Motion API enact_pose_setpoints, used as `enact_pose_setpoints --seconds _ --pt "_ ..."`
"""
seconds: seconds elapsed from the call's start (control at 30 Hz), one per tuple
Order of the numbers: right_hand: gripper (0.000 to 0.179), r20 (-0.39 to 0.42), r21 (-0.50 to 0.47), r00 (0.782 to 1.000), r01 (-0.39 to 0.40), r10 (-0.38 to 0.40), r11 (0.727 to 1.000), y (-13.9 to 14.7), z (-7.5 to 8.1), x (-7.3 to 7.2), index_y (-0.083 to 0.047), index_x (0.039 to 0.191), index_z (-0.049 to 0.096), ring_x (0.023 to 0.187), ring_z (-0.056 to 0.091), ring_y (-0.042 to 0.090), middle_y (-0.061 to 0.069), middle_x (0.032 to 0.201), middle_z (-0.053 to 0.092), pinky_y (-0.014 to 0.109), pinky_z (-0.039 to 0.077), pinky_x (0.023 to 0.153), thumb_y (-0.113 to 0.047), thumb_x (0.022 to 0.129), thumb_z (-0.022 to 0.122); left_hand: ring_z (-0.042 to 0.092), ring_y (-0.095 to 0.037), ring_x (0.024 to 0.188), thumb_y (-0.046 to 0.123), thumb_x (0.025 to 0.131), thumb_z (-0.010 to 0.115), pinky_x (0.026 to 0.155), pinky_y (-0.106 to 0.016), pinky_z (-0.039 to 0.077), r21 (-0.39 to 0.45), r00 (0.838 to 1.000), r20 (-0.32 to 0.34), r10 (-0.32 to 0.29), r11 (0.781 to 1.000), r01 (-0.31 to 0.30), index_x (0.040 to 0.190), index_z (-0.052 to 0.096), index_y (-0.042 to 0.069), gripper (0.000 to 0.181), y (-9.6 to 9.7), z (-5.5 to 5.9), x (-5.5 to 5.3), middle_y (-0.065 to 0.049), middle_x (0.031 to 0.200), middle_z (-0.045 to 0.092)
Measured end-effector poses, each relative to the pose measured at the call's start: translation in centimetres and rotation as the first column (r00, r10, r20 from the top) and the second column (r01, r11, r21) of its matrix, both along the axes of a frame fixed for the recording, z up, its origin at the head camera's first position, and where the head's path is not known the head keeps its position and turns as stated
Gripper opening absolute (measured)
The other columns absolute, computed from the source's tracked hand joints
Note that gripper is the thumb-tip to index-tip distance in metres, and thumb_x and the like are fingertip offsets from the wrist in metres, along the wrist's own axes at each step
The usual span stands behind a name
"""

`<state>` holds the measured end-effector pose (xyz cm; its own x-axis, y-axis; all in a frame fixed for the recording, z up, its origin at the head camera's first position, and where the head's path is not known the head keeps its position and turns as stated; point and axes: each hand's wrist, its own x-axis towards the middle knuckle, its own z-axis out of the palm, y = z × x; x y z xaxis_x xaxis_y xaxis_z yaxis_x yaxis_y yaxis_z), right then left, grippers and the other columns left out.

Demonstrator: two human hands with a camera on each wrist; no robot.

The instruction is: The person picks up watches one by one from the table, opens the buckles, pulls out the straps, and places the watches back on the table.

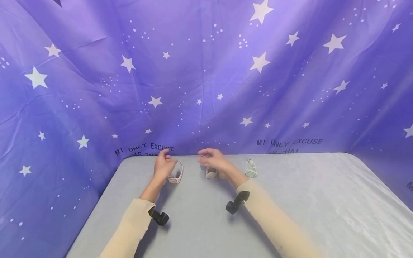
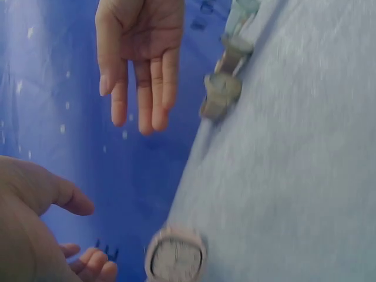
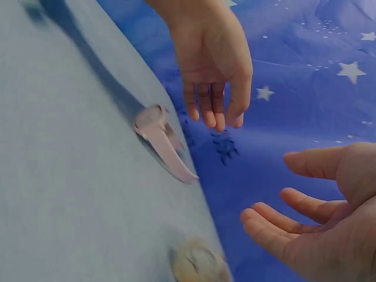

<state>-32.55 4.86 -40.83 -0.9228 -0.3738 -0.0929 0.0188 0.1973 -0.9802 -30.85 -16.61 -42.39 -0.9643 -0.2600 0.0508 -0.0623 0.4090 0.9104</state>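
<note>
There's the left hand [image 1: 164, 166], fingers loose, holding nothing, pink wristwatch [image 1: 174, 181] just beside it; the right hand [image 1: 214, 159], relaxed and holding nothing, is near a beige wristwatch [image 1: 211, 174]. Grey-covered table [image 1: 193, 222], purple star-printed curtain [image 1: 206, 79] behind. Mint-green wristwatch [image 1: 250, 173] past the right wrist [image 1: 235, 175], which partly hides another watch [image 1: 222, 175].

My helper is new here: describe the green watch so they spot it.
On the grey table, look near the far edge, right of the right hand. The green watch there is the rightmost, its colour setting it apart from a beige watch and a pink watch further left.
</note>
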Motion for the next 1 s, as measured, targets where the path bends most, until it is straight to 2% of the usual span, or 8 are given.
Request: enact_pose_setpoints --seconds 0.1,0.2,0.3,0.4,0.6,0.73,0.87,1.0 --pt "0.047 -0.119 0.102 0.993 0.008 0.004 0.995 1.5 0.4 0.1 0.001 0.139 0.054 0.121 0.063 0.042 0.025 0.132 0.064 0.05 0.054 0.105 -0.012 0.096 0.068 0.06 -0.031 0.11 0.001 0.087 0.06 0.097 -0.038 0.052 0.039 0.996 -0.054 -0.07 0.997 0.072 0.15 0.042 0.0 0.066 1.3 0.5 0.2 -0.025 0.128 0.059" --pt "0.048 -0.229 0.188 0.972 -0.007 0.051 0.982 2.8 0.7 0.4 0.001 0.14 0.053 0.124 0.062 0.04 0.026 0.135 0.062 0.05 0.051 0.108 -0.012 0.096 0.068 0.064 -0.033 0.109 -0.001 0.087 0.063 0.096 -0.038 0.056 0.032 0.973 -0.112 -0.201 0.978 0.206 0.151 0.04 0.0 0.068 2.4 0.6 0.3 -0.025 0.124 0.063" --pt "0.05 -0.318 0.251 0.943 -0.017 0.099 0.968 3.6 0.8 0.7 0.005 0.14 0.052 0.128 0.059 0.043 0.029 0.139 0.058 0.053 0.048 0.112 -0.01 0.095 0.068 0.063 -0.039 0.114 -0.003 0.087 0.068 0.099 -0.046 0.056 0.013 0.924 -0.155 -0.351 0.934 0.357 0.153 0.035 0.0 0.074 3.3 0.6 0.3 -0.026 0.123 0.063" --pt "0.055 -0.374 0.312 0.916 -0.023 0.145 0.95 4.2 0.5 0.9 0.008 0.142 0.049 0.132 0.055 0.045 0.03 0.143 0.055 0.055 0.045 0.114 -0.009 0.093 0.069 0.06 -0.044 0.119 -0.003 0.086 0.072 0.104 -0.054 0.052 -0.028 0.868 -0.157 -0.472 0.88 0.474 0.154 0.033 0.0 0.078 3.9 0.2 0.3 -0.029 0.125 0.06" --pt "0.072 -0.384 0.398 0.898 -0.049 0.215 0.916 5.1 -0.7 1.0 0.004 0.149 0.042 0.139 0.049 0.043 0.024 0.153 0.047 0.057 0.041 0.116 -0.011 0.088 0.076 0.059 -0.042 0.119 0.004 0.08 0.078 0.104 -0.056 0.051 -0.262 0.774 -0.089 -0.626 0.765 0.589 0.152 0.036 -0.003 0.083 4.5 -1.1 -0.2 -0.029 0.126 0.06" --pt "0.079 -0.386 0.413 0.891 -0.065 0.239 0.909 5.3 -1.9 0.5 0.004 0.15 0.042 0.14 0.047 0.044 0.024 0.153 0.047 0.059 0.039 0.118 -0.013 0.083 0.079 0.06 -0.038 0.12 0.009 0.079 0.079 0.104 -0.054 0.052 -0.395 0.759 -0.046 -0.649 0.71 0.583 0.15 0.041 -0.001 0.082 4.8 -1.7 -0.4 -0.025 0.127 0.061" --pt "0.083 -0.398 0.46 0.885 -0.036 0.242 0.887 5.3 -2.8 0.2 0.001 0.15 0.044 0.141 0.047 0.042 0.022 0.152 0.049 0.059 0.037 0.119 -0.016 0.078 0.082 0.058 -0.035 0.125 0.013 0.078 0.08 0.104 -0.052 0.053 -0.437 0.766 0.022 -0.643 0.683 0.585 0.152 0.042 0.005 0.084 5.1 -2.1 -0.7 -0.022 0.136 0.059" --pt "0.082 -0.427 0.52 0.871 0.018 0.242 0.854 5.0 -3.3 0.0 0.002 0.147 0.047 0.138 0.05 0.042 0.023 0.149 0.053 0.057 0.039 0.119 -0.013 0.075 0.084 0.057 -0.033 0.128 0.013 0.075 0.081 0.109 -0.052 0.05 -0.455 0.76 0.063 -0.647 0.659 0.599 0.152 0.041 0.005 0.087 5.4 -2.7 -0.9 -0.019 0.142 0.057"
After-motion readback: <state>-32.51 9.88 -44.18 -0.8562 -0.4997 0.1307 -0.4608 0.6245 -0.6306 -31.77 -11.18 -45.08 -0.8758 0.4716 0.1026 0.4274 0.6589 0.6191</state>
